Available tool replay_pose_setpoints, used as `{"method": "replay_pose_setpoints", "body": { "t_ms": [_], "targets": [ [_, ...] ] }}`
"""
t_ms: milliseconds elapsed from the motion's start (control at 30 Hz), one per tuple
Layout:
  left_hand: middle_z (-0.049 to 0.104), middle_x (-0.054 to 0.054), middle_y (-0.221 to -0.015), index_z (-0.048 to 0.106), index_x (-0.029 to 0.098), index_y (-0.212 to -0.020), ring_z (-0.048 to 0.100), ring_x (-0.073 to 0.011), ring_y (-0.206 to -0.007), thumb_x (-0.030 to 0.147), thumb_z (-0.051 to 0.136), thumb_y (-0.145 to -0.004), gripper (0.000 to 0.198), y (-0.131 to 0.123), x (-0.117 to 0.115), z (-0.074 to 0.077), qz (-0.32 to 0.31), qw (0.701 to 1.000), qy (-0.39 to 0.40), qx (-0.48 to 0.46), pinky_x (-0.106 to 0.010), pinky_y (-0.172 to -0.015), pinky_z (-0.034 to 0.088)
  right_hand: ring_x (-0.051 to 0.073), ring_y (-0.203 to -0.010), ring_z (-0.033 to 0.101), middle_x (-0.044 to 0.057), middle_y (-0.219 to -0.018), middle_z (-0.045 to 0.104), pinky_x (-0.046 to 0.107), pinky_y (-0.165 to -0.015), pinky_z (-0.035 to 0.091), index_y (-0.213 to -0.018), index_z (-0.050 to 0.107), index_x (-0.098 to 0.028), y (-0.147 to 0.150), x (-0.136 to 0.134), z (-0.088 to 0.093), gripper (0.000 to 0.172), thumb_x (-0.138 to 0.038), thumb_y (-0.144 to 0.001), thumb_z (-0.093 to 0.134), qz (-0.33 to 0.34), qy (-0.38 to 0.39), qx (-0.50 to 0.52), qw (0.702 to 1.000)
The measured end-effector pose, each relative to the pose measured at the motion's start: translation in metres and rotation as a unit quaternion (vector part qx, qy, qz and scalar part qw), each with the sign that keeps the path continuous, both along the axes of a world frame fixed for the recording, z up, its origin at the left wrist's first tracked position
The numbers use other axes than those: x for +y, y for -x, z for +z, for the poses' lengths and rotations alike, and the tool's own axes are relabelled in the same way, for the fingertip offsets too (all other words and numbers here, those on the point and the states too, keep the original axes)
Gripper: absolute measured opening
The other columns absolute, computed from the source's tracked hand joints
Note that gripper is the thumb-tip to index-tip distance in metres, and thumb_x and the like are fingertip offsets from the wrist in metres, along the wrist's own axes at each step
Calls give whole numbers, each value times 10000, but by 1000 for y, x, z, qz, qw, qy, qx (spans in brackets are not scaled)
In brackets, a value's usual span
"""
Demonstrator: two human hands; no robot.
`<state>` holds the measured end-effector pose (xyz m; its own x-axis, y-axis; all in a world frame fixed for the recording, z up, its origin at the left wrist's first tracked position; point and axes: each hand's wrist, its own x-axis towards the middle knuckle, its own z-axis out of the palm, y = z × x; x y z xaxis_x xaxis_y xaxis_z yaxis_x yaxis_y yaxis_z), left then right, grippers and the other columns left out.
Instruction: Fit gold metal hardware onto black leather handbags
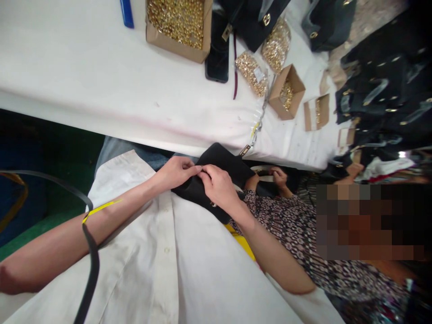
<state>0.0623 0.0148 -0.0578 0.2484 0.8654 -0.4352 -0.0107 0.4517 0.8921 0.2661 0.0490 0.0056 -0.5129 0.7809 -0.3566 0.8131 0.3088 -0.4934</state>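
Observation:
A black handbag (224,159) lies in my lap, against the table edge. My left hand (177,172) is closed in a pinch at the bag's left edge, thumb and fingertips pressed together. Opposite it, my right hand (219,185) lies over the bag, its thumb and forefinger pinching at the same spot. The fingertips of both hands meet there; whether a small part sits between them I cannot make out. A chain with a metal clasp (245,150) runs from beside the bag up onto the table.
On the white table (111,90) stand a carton of gold-coloured fittings (177,51), a phone (217,67), bags of fittings (251,72) and a smaller box (293,96). Black handbags (388,103) are piled at right. A co-worker's hand (279,177) is close by. A black strap (92,256) hangs at left.

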Motion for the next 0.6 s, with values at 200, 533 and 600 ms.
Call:
{"method": "replay_pose_setpoints", "body": {
  "t_ms": [200,533,600],
  "targets": [
    [630,8,-652,776,151,-766,506,-128,-615,514,723,-959,415,-1,2,-3,-9,1000,-7,13,-276,-560,318,266,-1053,735,85,-1112,786,390,-968,540,-1078,720,-229,-4,0,2,91,-227,-1113,636,10,19,10,1000],
    [658,-2,-677,771,160,-801,525,-136,-618,519,734,-957,393,-6,-2,-7,3,1000,4,12,-283,-559,317,273,-1055,745,85,-1119,799,393,-946,558,-1106,758,-223,-8,2,3,138,-131,-1017,706,12,33,20,999],
    [667,-4,-686,774,160,-811,530,-137,-623,520,734,-955,389,-6,-2,-6,5,1000,10,17,-285,-563,315,278,-1057,759,85,-1136,814,397,-945,566,-1091,771,-227,-7,1,1,140,-130,-1000,725,2,20,15,1000]
  ]
}}
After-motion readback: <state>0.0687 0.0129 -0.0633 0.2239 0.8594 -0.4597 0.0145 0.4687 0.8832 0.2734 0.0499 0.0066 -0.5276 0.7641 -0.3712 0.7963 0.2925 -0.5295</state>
